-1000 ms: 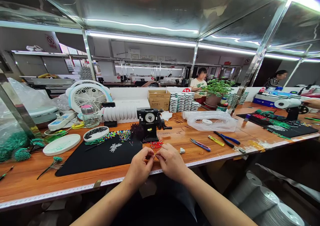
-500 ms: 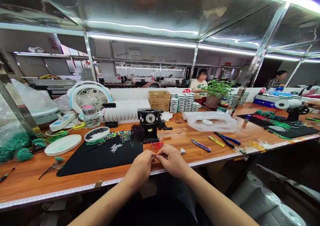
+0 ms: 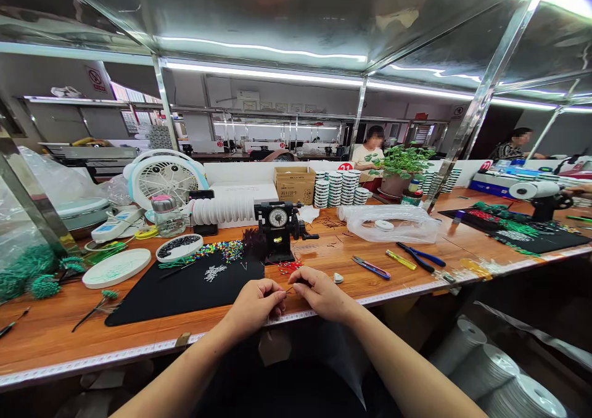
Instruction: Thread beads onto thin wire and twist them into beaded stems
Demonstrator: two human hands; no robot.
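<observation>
Over the table's front edge, my left hand [image 3: 255, 306] and my right hand [image 3: 319, 291] face each other, a small gap between the fingertips. A thin dark strand [image 3: 290, 290] spans that gap, and both hands are closed in a pinch on it. What exactly it is I cannot make out. Just beyond my fingers lie small red pieces [image 3: 290, 267], below a black hand-cranked winder [image 3: 277, 227] with a round dial. White discs [image 3: 222, 211] are lined up on its left side. A black mat [image 3: 185, 298] with small silver pieces [image 3: 214, 274] lies left of my left hand.
To the right lie snips [image 3: 371, 268], a yellow-handled tool [image 3: 400, 259] and blue-handled pliers [image 3: 420, 256]. A clear plastic bag [image 3: 393, 225] is behind them. On the left are a white plate [image 3: 117, 268], a bowl of black pieces [image 3: 179, 248] and a fan [image 3: 166, 180]. A metal post [image 3: 476, 110] rises at right.
My hands have drawn slightly apart, the left one moving left and down. The thin strand now shows between the fingertips, which were together before.
</observation>
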